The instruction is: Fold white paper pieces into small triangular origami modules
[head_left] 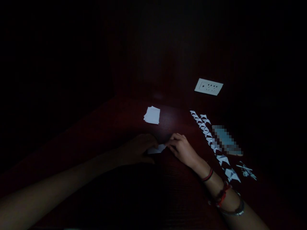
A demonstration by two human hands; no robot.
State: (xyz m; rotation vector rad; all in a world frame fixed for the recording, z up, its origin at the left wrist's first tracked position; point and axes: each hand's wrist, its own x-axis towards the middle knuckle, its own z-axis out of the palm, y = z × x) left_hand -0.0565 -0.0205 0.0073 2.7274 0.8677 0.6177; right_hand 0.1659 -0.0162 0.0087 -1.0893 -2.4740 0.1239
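Note:
A small white piece of paper [156,149] lies between my two hands, low over the dark red table. My left hand [140,147], in deep shadow, grips its left part between thumb and fingers. At the paper's right corner, the fingertips of my right hand [181,147] are pinched together on it. How the paper is folded is too dim to tell. Beyond my hands rests a loose stack of white paper sheets [152,115]. To the right of my right hand runs a long row of folded white paper pieces [205,130].
A blurred-out flat device [226,140], perhaps a phone, lies right of the row. Thin white scraps [247,171] sit nearer me on the dark red table [100,121]. A white socket plate [208,87] is set in the wall behind. The surroundings are very dark.

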